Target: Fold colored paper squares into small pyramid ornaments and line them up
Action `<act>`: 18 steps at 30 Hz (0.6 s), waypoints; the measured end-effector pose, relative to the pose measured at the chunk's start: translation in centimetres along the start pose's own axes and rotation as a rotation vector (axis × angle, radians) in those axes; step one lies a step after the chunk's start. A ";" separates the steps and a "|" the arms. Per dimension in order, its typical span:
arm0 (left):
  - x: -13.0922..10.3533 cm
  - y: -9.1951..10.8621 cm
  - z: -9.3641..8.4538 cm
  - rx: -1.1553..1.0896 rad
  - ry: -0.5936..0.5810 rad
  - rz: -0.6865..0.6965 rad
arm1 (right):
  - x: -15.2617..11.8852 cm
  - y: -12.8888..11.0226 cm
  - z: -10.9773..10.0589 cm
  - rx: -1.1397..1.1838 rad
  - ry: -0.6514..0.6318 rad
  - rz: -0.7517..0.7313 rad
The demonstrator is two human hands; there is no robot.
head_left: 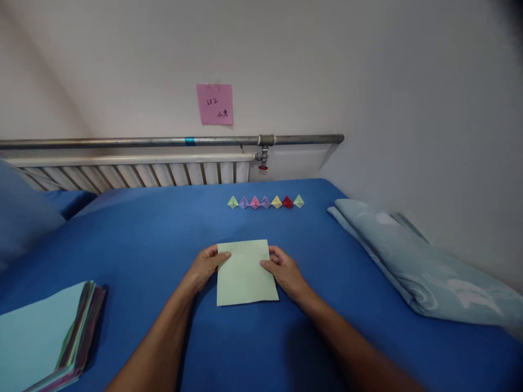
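Observation:
A pale green square sheet of paper point(246, 277) is held up over the blue bed sheet, its face toward me and no crease showing on it. My left hand point(206, 267) pinches its left edge near the upper corner, thumb on the front and fingers behind. On the opposite edge, my right hand point(286, 270) grips the paper the same way. Beyond the sheet lies a row of several small folded paper pieces point(265, 202) in green, purple, pink, yellow and red.
A stack of coloured paper point(36, 337) lies at the lower left. On the right rests a folded light blue blanket point(425, 267). Behind the blue bed sheet point(143, 239) are a radiator point(175, 173) and a metal pipe point(134, 142); a pink note point(215, 104) hangs on the wall.

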State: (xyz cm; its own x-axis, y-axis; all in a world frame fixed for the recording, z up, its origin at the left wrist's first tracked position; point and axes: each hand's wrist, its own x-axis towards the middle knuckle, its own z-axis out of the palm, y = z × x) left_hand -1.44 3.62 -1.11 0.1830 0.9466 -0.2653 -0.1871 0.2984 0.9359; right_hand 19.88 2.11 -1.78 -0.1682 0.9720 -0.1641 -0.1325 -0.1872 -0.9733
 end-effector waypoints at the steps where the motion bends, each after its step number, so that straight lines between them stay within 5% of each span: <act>1: 0.0 0.0 0.0 0.005 0.000 0.000 | 0.1 0.1 0.0 -0.005 0.006 -0.004; 10: -0.9 0.5 0.1 0.086 0.008 -0.053 | 0.0 0.2 -0.3 -0.147 -0.016 -0.013; 18: -0.6 0.6 -1.0 0.206 0.077 0.066 | 0.2 0.7 -0.8 -0.119 -0.009 -0.053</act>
State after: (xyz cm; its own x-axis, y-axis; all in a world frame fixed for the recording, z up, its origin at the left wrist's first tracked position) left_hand -2.62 3.33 -0.57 0.1009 0.9721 -0.2119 0.0058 0.2124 0.9772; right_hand 20.54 2.27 -2.57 -0.1726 0.9788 -0.1106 -0.0249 -0.1166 -0.9929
